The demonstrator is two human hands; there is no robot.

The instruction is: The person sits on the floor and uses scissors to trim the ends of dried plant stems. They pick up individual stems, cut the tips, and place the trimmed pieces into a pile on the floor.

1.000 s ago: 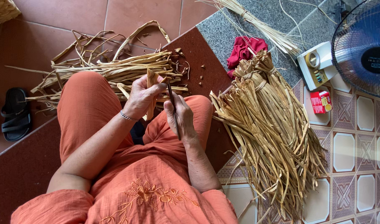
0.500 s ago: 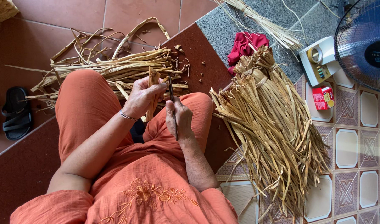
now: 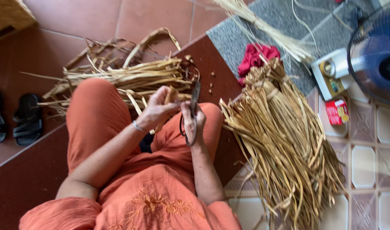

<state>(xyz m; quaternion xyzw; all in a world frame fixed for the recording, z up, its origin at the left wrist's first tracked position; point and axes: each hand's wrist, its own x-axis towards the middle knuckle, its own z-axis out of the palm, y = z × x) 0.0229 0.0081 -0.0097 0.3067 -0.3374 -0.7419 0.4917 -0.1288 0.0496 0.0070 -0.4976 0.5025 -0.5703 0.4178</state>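
Terracotta floor tiles spread under a seated person in orange. Left hand (image 3: 157, 110) pinches a dried leaf strip (image 3: 171, 96), fingers closed round its end; right hand (image 3: 194, 121) grips dark scissors (image 3: 192, 111), blades at the strip. Trimming seems underway; the cut wants the strip held taut. Trimmed strips (image 3: 131, 79) lie ahead, a tied bundle (image 3: 284, 136) at the right.

A pale dried leaf strip (image 3: 171, 94) is standing nearly upright, pinched at its upper end. Dark-handled scissors (image 3: 192, 111) are pointing away from the body, blades just right of the strip, above the orange-clad lap.
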